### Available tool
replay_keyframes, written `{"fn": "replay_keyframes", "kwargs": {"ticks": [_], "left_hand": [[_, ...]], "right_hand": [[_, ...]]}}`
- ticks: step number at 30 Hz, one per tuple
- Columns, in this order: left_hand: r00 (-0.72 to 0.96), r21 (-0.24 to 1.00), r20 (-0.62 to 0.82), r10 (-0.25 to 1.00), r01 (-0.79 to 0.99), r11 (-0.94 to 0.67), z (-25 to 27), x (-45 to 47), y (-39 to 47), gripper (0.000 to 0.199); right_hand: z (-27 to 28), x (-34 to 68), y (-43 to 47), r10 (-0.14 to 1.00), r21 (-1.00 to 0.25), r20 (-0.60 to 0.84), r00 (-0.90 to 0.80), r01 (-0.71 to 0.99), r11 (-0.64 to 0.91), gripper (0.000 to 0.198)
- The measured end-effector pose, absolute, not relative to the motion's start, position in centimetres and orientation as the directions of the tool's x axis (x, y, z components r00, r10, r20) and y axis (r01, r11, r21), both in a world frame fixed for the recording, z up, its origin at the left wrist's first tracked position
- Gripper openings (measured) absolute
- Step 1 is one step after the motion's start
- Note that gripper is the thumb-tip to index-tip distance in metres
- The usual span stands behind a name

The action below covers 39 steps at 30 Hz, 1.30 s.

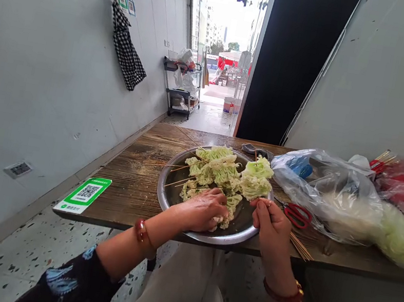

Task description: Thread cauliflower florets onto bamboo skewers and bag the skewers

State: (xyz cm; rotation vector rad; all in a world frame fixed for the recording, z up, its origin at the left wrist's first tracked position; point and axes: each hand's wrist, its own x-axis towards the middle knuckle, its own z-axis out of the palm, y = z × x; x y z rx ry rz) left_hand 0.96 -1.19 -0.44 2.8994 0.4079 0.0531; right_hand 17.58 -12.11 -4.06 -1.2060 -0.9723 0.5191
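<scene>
A wide metal basin [161,193] holds a heap of crinkled pale-green cabbage leaves [218,167], several of them on thin wooden skewers [179,168] that point left over the rim. My left hand [207,208] reaches into the front of the basin, its fingers curled down round a piece of cabbage leaf; the fingertips are partly hidden. At the basin's right rim my right hand [271,223] pinches the lower end of a skewer. Bunched cabbage leaves [257,178] sit on that skewer, upright above my fingers.
Red-handled scissors [299,216] and loose skewers [300,246] lie right of the basin. Clear plastic bags [335,195] with a cabbage [402,235] fill the table's right side. A QR-code sign [83,195] lies at the wooden table's [134,181] left edge.
</scene>
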Motion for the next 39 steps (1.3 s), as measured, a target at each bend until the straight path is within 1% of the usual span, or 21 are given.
{"fn": "replay_keyframes", "kwargs": {"ticks": [3, 5, 6, 7, 9, 10, 11, 12, 13, 14, 16, 17, 19, 23, 29, 33, 39], "left_hand": [[0.955, 0.228, 0.085, 0.284, 0.259, -0.939, -0.5, 0.9, -1.2, 0.023], [0.925, 0.251, 0.141, 0.352, 0.310, -0.917, -0.5, 0.9, -1.1, 0.017], [0.897, 0.283, 0.171, 0.407, 0.351, -0.892, -0.5, 0.9, -1.0, 0.015], [0.856, 0.338, 0.205, 0.475, 0.393, -0.855, -0.4, 0.8, -0.9, 0.015], [0.731, 0.519, 0.285, 0.620, 0.426, -0.741, -0.3, 0.7, -0.5, 0.018], [0.654, 0.636, 0.316, 0.687, 0.391, -0.665, -0.2, 0.6, -0.3, 0.020], [0.582, 0.756, 0.325, 0.745, 0.313, -0.574, -0.2, 0.4, -0.1, 0.023], [0.523, 0.862, 0.311, 0.794, 0.197, -0.468, -0.1, 0.3, 0.2, 0.028], [0.482, 0.935, 0.278, 0.831, 0.063, -0.350, -0.1, 0.1, 0.4, 0.033], [0.460, 0.972, 0.233, 0.857, -0.070, -0.226, 0.0, -0.1, 0.6, 0.038], [0.447, 0.961, 0.144, 0.883, -0.277, -0.017, 0.1, -0.5, 0.9, 0.044], [0.445, 0.938, 0.117, 0.888, -0.344, 0.049, 0.1, -0.7, 1.0, 0.045], [0.439, 0.895, 0.100, 0.893, -0.431, 0.112, 0.2, -1.0, 1.1, 0.040], [0.426, 0.843, 0.102, 0.899, -0.517, 0.149, 0.5, -1.4, 1.2, 0.030], [0.443, 0.806, 0.097, 0.891, -0.560, 0.191, 0.6, -1.4, 1.0, 0.033], [0.453, 0.800, 0.093, 0.887, -0.564, 0.205, 0.4, -1.4, 1.0, 0.034], [0.435, 0.790, 0.087, 0.896, -0.578, 0.203, 0.2, -1.5, 1.2, 0.029]], "right_hand": [[-4.1, 17.6, -12.1, 0.764, -0.933, 0.352, 0.541, 0.137, 0.333, 0.031], [-4.0, 17.6, -12.1, 0.763, -0.932, 0.351, 0.542, 0.130, 0.337, 0.030], [-4.0, 17.6, -12.1, 0.767, -0.933, 0.350, 0.538, 0.128, 0.336, 0.030], [-3.9, 17.6, -12.1, 0.771, -0.934, 0.348, 0.533, 0.129, 0.333, 0.029], [-3.8, 17.6, -12.1, 0.779, -0.936, 0.347, 0.523, 0.144, 0.321, 0.029], [-3.8, 17.6, -12.2, 0.782, -0.938, 0.345, 0.518, 0.156, 0.311, 0.030], [-3.7, 17.6, -12.2, 0.789, -0.940, 0.341, 0.511, 0.169, 0.297, 0.032], [-3.7, 17.6, -12.2, 0.800, -0.943, 0.334, 0.499, 0.183, 0.280, 0.033], [-3.6, 17.6, -12.2, 0.816, -0.946, 0.323, 0.479, 0.199, 0.258, 0.034], [-3.5, 17.6, -12.3, 0.835, -0.947, 0.311, 0.455, 0.219, 0.234, 0.035], [-3.2, 17.4, -12.6, 0.875, -0.944, 0.283, 0.393, 0.273, 0.183, 0.035], [-3.0, 17.3, -12.7, 0.894, -0.939, 0.269, 0.359, 0.304, 0.161, 0.035], [-2.7, 17.1, -13.1, 0.922, -0.926, 0.245, 0.299, 0.354, 0.131, 0.034], [-2.4, 17.0, -13.7, 0.957, -0.907, 0.207, 0.202, 0.406, 0.111, 0.036], [-2.3, 17.2, -13.7, 0.982, -0.868, 0.161, 0.101, 0.487, 0.092, 0.037], [-2.4, 17.0, -13.6, 0.982, -0.837, 0.167, 0.082, 0.539, 0.098, 0.037], [-2.1, 16.7, -13.6, 0.983, -0.822, 0.160, 0.094, 0.563, 0.080, 0.038]]}}
